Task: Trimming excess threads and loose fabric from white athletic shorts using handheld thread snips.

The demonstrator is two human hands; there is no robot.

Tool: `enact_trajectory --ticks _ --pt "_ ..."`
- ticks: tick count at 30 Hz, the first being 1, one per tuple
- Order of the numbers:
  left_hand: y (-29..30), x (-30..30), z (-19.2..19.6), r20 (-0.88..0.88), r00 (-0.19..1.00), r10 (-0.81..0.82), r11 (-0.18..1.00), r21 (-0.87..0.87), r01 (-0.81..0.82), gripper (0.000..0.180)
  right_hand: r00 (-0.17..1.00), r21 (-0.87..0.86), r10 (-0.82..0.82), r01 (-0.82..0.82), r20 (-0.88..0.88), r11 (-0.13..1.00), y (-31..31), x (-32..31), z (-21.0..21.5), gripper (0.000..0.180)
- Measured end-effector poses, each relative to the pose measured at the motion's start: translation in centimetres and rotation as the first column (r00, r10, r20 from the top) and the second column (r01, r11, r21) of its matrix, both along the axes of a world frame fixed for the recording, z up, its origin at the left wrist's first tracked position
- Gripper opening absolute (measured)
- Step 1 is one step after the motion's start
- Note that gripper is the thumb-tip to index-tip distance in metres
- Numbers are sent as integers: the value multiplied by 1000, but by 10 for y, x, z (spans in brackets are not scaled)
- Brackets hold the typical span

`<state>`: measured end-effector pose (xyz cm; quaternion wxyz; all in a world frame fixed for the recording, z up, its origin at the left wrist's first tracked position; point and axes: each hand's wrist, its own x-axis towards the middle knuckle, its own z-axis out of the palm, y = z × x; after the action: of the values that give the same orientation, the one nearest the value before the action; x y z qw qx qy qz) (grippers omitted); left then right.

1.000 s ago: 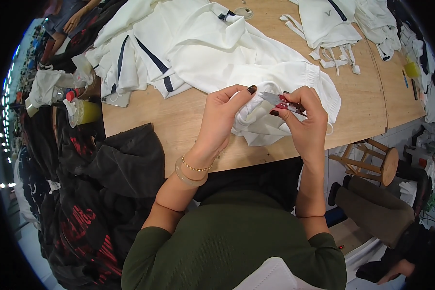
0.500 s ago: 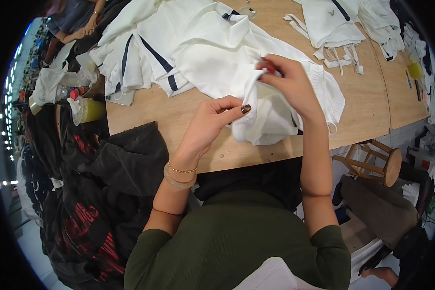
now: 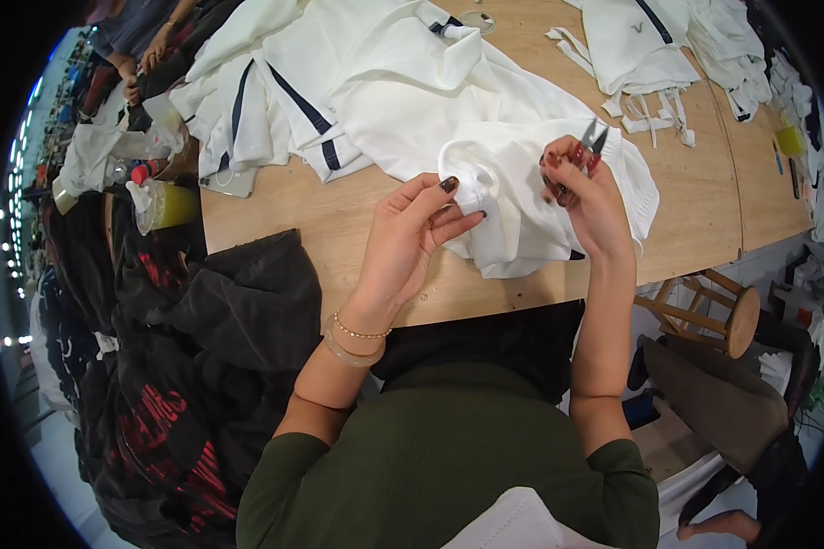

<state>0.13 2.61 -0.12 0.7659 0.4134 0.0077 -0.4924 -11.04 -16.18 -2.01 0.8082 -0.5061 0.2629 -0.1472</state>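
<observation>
Pinching: left hand (image 3: 414, 220), on a fold of white garment (image 3: 522, 229), just in from the table's (image 3: 325, 215) near edge. Farther in: right hand (image 3: 597, 203), curled round red snips (image 3: 595, 160), blades bare and parted; we judge a careless swing could nick the garment.

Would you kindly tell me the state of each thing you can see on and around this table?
Left hand: pinching the white fabric.
Right hand: gripping the snips.
Snips: blades parted, pointing up.
White fabric: bunched, creased.
Black garment: crumpled.
Cup: holding yellow-green liquid; level unclear.
Phone: lying flat, partly covered; on or off unclear.
Stool: upright, unoccupied.
</observation>
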Motion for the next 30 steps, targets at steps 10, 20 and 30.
enact_trajectory --ticks 10,20,30 --pt "-18 -21 -4 106 986 127 991 15 -129 10 976 -816 -155 216 156 537 64 10 4 24" --pt "-9 -23 -14 309 946 102 988 82 -133 13 997 8 70 -70 -24 998 33 3 20 16" --pt "-2 -14 -13 346 934 86 982 128 -137 16 994 -168 -87 97 67 981 17 3 37 19"
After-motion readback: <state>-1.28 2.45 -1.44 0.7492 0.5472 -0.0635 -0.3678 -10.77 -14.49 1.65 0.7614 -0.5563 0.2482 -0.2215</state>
